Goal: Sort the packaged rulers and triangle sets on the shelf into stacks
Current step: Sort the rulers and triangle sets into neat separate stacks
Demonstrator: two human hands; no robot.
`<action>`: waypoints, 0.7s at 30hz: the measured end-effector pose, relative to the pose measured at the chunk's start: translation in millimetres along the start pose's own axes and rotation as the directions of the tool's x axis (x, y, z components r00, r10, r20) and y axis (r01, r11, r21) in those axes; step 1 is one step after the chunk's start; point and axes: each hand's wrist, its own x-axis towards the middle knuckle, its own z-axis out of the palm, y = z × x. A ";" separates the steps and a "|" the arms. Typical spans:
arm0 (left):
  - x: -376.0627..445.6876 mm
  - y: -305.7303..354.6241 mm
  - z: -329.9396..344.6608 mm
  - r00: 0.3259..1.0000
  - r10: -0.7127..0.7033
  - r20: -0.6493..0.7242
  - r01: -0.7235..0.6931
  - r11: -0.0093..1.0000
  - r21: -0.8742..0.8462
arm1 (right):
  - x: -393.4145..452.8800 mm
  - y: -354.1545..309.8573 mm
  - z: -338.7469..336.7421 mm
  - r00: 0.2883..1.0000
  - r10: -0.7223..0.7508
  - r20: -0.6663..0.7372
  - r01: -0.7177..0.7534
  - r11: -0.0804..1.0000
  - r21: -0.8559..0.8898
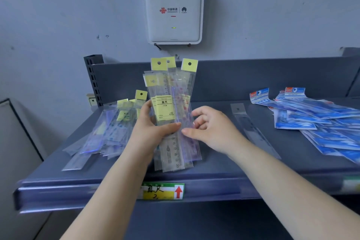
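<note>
Sorting partly done: we hold a bundle of packaged rulers (171,119) upright over the shelf (214,169).

Our left hand (153,132) clamps the bundle; right hand (212,128) fingers pinch its edge. We judge the yellow-tagged pile (109,132) at left and the blue packs (319,121) at right still untidy, one clear sleeve (251,128) stray.
</note>
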 end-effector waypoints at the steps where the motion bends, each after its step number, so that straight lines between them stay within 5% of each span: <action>1: 0.2 -0.7 -0.9 1.000 -0.004 0.001 0.004 1.000 -0.009 | 1.9 1.2 2.2 1.000 0.013 -0.027 -0.012 1.000 0.028; 7: 3.5 -3.0 -1.4 1.000 -0.026 0.001 0.026 1.000 -0.007 | 3.4 11.8 -4.7 0.996 0.079 -0.045 -0.064 0.960 0.273; 11: 6.1 -2.6 -1.5 0.999 -0.044 0.000 0.044 0.999 -0.002 | 0.2 23.3 -32.7 0.977 0.119 -0.176 -0.055 0.942 0.331; 17: 9.7 -1.4 2.3 0.998 -0.046 0.033 0.046 0.999 -0.002 | -16.1 58.8 -95.4 0.946 0.188 -0.265 -0.196 0.981 -0.004; 21: 9.9 -0.6 3.4 0.998 -0.042 0.043 0.043 0.999 -0.004 | -18.6 75.2 -100.9 0.935 0.294 -0.199 -0.346 0.884 -0.315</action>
